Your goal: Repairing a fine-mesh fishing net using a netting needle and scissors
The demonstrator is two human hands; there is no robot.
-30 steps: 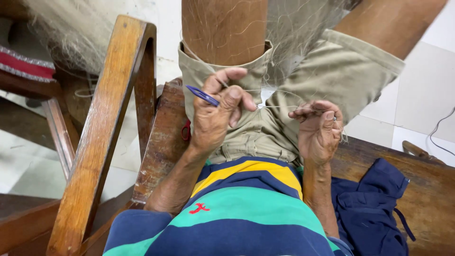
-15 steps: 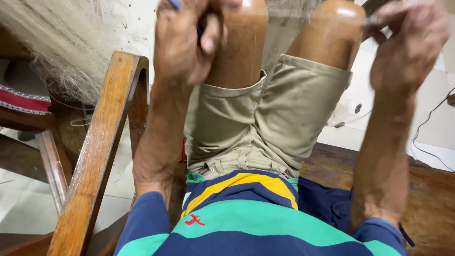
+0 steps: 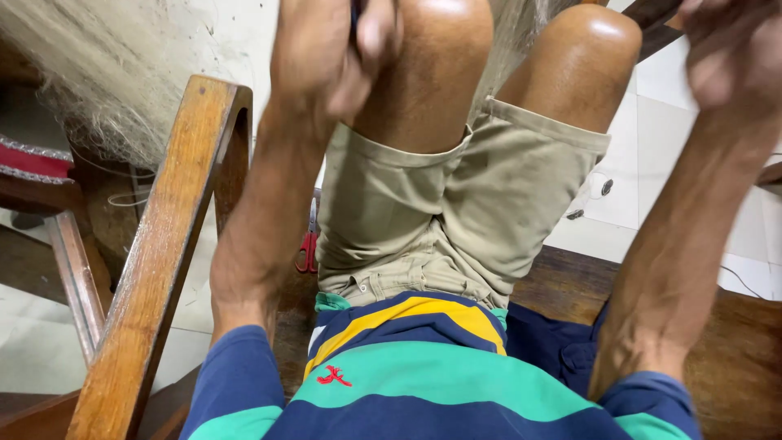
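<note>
A wooden armrest (image 3: 159,253) slants up the left side, and behind it a heap of pale, fine netting (image 3: 90,73) hangs over a red cushion (image 3: 28,160). Red-handled scissors (image 3: 309,241) lie on the wooden seat (image 3: 570,289), just beside the khaki shorts (image 3: 444,220). A dark blue cloth (image 3: 554,342) is bunched on the seat to the right, near the white tiled floor (image 3: 660,163).

One view only — worn on the head, looking steeply down, close over the lap (image 3: 440,236) and wooden armrest (image 3: 163,244).
</note>
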